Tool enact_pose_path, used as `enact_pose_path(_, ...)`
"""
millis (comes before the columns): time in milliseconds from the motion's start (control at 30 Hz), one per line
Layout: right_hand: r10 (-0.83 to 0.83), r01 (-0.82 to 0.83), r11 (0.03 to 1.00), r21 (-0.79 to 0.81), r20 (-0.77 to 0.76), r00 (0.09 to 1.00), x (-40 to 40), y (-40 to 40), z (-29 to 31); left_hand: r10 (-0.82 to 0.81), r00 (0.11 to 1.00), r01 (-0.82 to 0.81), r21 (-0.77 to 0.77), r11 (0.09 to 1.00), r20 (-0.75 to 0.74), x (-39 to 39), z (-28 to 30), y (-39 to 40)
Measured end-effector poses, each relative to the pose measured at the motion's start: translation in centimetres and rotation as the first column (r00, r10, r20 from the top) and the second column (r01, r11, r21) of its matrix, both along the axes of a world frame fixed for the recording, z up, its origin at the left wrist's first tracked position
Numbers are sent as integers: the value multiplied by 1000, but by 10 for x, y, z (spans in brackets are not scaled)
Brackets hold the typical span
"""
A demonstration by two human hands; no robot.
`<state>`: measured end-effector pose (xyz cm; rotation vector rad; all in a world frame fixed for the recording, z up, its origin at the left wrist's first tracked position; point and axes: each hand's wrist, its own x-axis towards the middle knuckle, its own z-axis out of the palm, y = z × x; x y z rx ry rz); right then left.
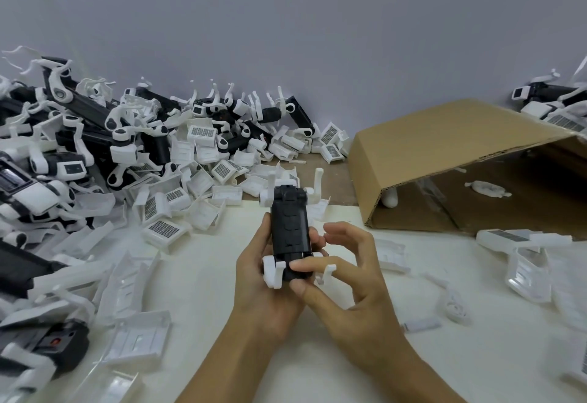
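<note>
A black plastic body (pixel 289 228) with white clip arms at both ends is held upright over the white table (pixel 203 279), near the middle of the view. My left hand (pixel 263 279) grips it from the left and from underneath, fingers wrapped round its far side. My right hand (pixel 346 279) pinches the body's near end between thumb and forefinger, beside a white clip (pixel 327 271); the other fingers are spread and lifted. Two white arms (pixel 317 186) stick up from the body's far end.
A big heap of black-and-white assembled units (pixel 79 136) and loose white covers (pixel 165 209) fills the left and back. A cardboard box (pixel 444 148) lies on its side at the right, open toward me. More white parts (pixel 527 263) are scattered at the right.
</note>
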<state>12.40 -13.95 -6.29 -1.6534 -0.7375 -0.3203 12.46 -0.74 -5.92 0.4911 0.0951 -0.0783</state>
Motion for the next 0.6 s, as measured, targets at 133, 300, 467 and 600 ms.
enact_pose_path(133, 10, -10, 1000, 5, -35, 999, 1, -2, -1, 15, 1000, -15, 27, 1000, 18, 0, 1, 0)
enact_pose_path(300, -41, 39, 999, -26, -103, 994, 0, -3, 1, 19, 1000, -19, 1, 1000, 14, 1, 2, 0)
enact_pose_path(467, 56, -64, 997, -47, -157, 986, 0, -6, 4, 132, 991, -132, -24, 991, -14, 3, 2, 4)
enact_pose_path(600, -257, 254, 966, -40, -149, 955, 13, -16, 3, 281, 958, -284, 87, 955, 48, 3, 11, 13)
